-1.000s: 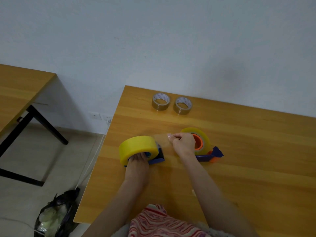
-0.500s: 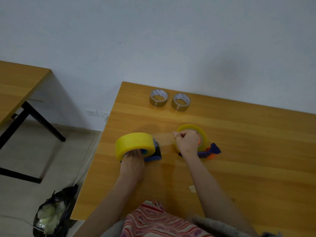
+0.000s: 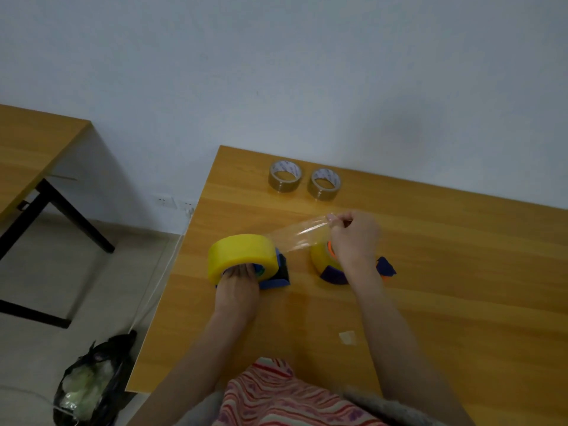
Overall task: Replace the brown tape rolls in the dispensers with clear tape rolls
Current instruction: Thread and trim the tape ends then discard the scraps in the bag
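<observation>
From my head view, my left hand (image 3: 238,284) sits at the near side of the left clear roll (image 3: 239,253), a thick roll that looks yellow. My fingers are curled into its open centre and grip it there, on the blue dispenser (image 3: 276,276) whose base and front edge poke out to the right of my knuckles. My right hand (image 3: 353,238) is raised just beyond and above the right clear roll (image 3: 319,256), thumb and fingertips pinched together on the free end of a tape strip (image 3: 295,236). That strip stretches, see-through and slightly wrinkled, from my pinch leftward and down to the top of the left clear roll. It bridges the gap between the two dispensers. The right clear roll sits under my right wrist on an orange hub (image 3: 330,249), in the second dispenser (image 3: 385,265), whose blue tail shows to the right of my forearm. Both brown tape rolls (image 3: 285,175) (image 3: 325,182) lie flat side by side near the far edge of the table (image 3: 461,287), well apart from both hands. A small tape scrap (image 3: 347,337) lies on the wood near my right forearm. Off the table to the left, a black bag (image 3: 89,385) sits on the floor.
</observation>
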`<state>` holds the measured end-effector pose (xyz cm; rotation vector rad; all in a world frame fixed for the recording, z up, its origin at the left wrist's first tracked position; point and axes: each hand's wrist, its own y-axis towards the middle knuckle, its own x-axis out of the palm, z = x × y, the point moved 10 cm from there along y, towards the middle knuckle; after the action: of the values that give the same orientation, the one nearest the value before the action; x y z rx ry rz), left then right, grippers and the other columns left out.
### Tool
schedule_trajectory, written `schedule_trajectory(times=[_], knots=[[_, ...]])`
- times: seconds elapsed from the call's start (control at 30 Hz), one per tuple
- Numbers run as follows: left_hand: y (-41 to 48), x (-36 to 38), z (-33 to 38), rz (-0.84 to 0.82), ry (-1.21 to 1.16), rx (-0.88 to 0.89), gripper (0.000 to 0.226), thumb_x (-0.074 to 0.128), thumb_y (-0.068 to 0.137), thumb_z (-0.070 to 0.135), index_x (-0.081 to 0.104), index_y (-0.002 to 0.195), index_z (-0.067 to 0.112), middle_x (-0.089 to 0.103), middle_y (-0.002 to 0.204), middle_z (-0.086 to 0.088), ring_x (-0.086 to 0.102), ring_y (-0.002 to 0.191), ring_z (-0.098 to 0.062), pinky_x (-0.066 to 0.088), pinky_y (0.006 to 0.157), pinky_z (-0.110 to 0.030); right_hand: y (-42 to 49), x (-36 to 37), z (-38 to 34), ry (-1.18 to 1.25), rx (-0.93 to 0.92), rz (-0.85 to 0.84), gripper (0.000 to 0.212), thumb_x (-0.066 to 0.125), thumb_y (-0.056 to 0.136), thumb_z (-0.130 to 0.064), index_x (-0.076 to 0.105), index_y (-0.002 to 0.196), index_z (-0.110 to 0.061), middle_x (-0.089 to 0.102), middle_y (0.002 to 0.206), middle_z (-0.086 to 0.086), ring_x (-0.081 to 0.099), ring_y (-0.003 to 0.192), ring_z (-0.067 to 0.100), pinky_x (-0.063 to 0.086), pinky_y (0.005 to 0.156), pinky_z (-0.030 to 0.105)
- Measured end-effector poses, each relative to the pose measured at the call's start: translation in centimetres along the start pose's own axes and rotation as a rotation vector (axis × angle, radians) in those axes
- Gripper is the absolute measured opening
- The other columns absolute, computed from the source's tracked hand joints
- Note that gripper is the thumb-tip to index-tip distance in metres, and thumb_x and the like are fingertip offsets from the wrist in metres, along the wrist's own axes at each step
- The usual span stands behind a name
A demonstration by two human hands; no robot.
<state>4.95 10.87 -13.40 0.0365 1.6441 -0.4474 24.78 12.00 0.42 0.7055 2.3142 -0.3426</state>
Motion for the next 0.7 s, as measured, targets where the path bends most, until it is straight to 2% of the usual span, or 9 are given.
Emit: schedule_trajectory(times=[0.1,0.17,0.3,0.37,0.4,0.47,0.53,0.6,0.7], knots=[[0.1,-0.1,-0.1,0.029,-0.002,0.0,0.048,0.027,0.098,0.018,0.014,0.141,-0.001,0.041,0.141,-0.017,0.043,0.127,-0.028,0.032,0.108,-0.035,-0.8,-1.3,-2.4,-0.002,-0.079,0.03,0.017,0.062,0.089,-0.024,0.066,0.082,-0.009,0.065,0.094,0.004,0.057,0.095,0.018,0.046,0.084,0.03],[0.1,-0.2,0.0,0.035,0.016,0.001,0.049,0.029,0.098,0.017,0.016,0.141,-0.001,0.042,0.14,-0.017,0.044,0.127,-0.028,0.033,0.108,-0.034,-1.7,-2.3,-4.0,0.007,-0.122,0.038,0.018,0.062,0.088,-0.023,0.066,0.079,-0.008,0.065,0.093,0.005,0.059,0.094,0.019,0.046,0.083,0.028],[-0.2,-0.3,0.0,0.043,-0.025,0.002,0.049,0.036,0.096,0.018,0.022,0.139,-0.001,0.045,0.137,-0.017,0.046,0.125,-0.028,0.034,0.106,-0.034,-3.0,-5.8,-8.5,0.058,-0.28,0.094,0.019,0.063,0.087,-0.019,0.065,0.07,-0.01,0.061,0.069,-0.003,0.056,0.068,0.008,0.042,0.07,0.019],[-0.3,-1.2,-0.5,0.09,-0.027,-0.019,0.056,0.058,0.086,0.022,0.038,0.13,-0.006,0.056,0.124,-0.02,0.057,0.113,-0.028,0.044,0.098,-0.034,-2.8,-6.1,-8.8,0.053,-0.289,0.074,0.019,0.065,0.086,-0.019,0.066,0.069,-0.012,0.056,0.063,-0.009,0.053,0.062,0.004,0.043,0.069,0.016],[-0.4,-1.6,-0.7,0.123,-0.034,-0.023,0.058,0.064,0.081,0.023,0.043,0.127,-0.005,0.059,0.119,-0.02,0.06,0.108,-0.028,0.046,0.096,-0.034,-2.4,-5.7,-8.1,0.041,-0.266,0.057,0.018,0.065,0.086,-0.02,0.067,0.071,-0.011,0.057,0.063,-0.008,0.052,0.062,0.004,0.045,0.071,0.018],[-0.8,-0.5,-0.6,0.062,-0.076,0.012,0.053,0.051,0.089,0.019,0.031,0.134,-0.001,0.05,0.131,-0.017,0.05,0.121,-0.029,0.037,0.105,-0.035,-1.3,-4.7,-5.4,0.036,-0.175,0.033,0.017,0.064,0.087,-0.024,0.067,0.076,-0.011,0.06,0.07,-0.003,0.054,0.068,0.007,0.046,0.073,0.024],[-1.1,0.7,-0.5,0.014,-0.112,0.031,0.053,0.043,0.091,0.017,0.025,0.138,0.002,0.044,0.137,-0.017,0.044,0.127,-0.03,0.03,0.109,-0.037,-0.4,-3.4,-2.4,0.004,-0.085,-0.004,0.017,0.062,0.089,-0.028,0.065,0.082,-0.012,0.061,0.079,-0.003,0.053,0.07,0.007,0.043,0.065,0.02],[-1.1,0.7,-1.0,0.053,-0.132,0.035,0.055,0.049,0.087,0.016,0.03,0.137,0.001,0.048,0.133,-0.019,0.046,0.124,-0.032,0.032,0.109,-0.038,0.1,-1.3,1.0,0.013,0.021,-0.071,0.018,0.06,0.09,-0.028,0.059,0.077,-0.015,0.065,0.083,0.0,0.059,0.071,0.01,0.044,0.06,0.02],[-1.4,0.7,-1.4,0.0,-0.145,0.035,0.052,0.05,0.085,0.016,0.035,0.133,0.002,0.05,0.13,-0.018,0.047,0.123,-0.032,0.033,0.107,-0.037,0.2,1.4,4.9,0.092,0.13,-0.115,0.022,0.063,0.088,-0.026,0.062,0.071,-0.014,0.071,0.081,0.008,0.068,0.079,0.025,0.056,0.078,0.041]])
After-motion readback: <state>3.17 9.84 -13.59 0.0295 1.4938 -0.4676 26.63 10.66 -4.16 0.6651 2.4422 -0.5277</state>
